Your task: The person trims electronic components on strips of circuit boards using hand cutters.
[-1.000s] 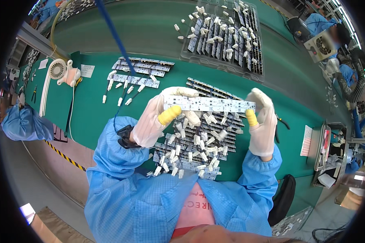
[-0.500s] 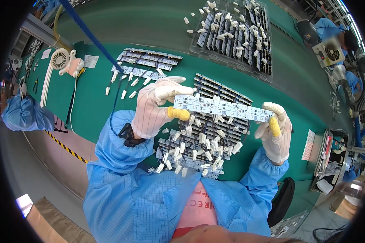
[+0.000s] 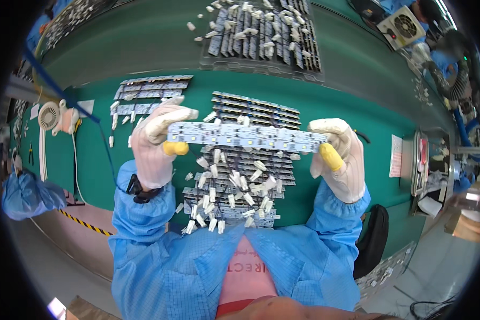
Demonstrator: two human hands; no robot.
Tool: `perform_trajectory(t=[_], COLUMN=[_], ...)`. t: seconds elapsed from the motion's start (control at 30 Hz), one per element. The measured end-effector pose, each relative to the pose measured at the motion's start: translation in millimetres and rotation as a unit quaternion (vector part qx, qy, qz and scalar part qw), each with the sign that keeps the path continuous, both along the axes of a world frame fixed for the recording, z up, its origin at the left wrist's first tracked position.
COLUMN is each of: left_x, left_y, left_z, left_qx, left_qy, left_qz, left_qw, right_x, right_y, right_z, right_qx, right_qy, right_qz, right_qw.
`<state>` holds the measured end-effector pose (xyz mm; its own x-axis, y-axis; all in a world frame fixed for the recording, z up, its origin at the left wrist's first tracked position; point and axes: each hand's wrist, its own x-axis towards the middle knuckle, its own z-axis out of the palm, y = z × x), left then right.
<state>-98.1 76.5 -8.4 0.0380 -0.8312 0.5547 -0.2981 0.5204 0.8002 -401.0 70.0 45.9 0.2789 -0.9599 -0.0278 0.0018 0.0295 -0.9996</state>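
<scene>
Both of my hands, in white gloves with yellow thumb covers, hold one long white LED circuit board (image 3: 245, 137) up by its ends. Its face shows small yellowish LED squares and dark parts. My left hand (image 3: 159, 136) pinches the left end between thumb and fingers, and my right hand (image 3: 342, 154) pinches the right end. Beneath the board lies a stack of similar boards (image 3: 256, 110), with many white plug connectors (image 3: 232, 200) on dark leads over its near part. The held board hides part of that stack.
More boards (image 3: 154, 88) lie at the left on the green bench (image 3: 381, 136). A clear plastic tray (image 3: 261, 66) full of boards stands at the back. A small fan (image 3: 49, 116) is far left. A blue cord (image 3: 105, 144) runs to my black wrist strap (image 3: 138, 191). Another person's sleeve (image 3: 29, 194) shows at left.
The held board has come nearer to the camera and lies more level; before, its right end dipped lower. The bench scene has shifted left in the picture. Both hands keep their grip.
</scene>
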Motion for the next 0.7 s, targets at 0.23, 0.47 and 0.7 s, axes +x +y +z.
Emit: perform_trajectory(t=[0.23,0.47,0.7], left_x=[-8,-4,-6], left_y=[6,1,6], left_z=[1,9,1], left_qx=[0.155,0.216,0.159], left_qy=[0.114,-0.009,0.124], left_qz=[0.002,0.002,-0.013], left_qw=[0.981,0.976,0.979], right_x=[-1,-5,-7], right_y=[4,2,-3], right_z=[6,4,-1], right_qx=[0.011,0.002,-0.006], right_qy=[-0.027,-0.038,0.019], right_qz=[0.037,0.064,0.039], right_qw=[0.999,0.997,0.999])
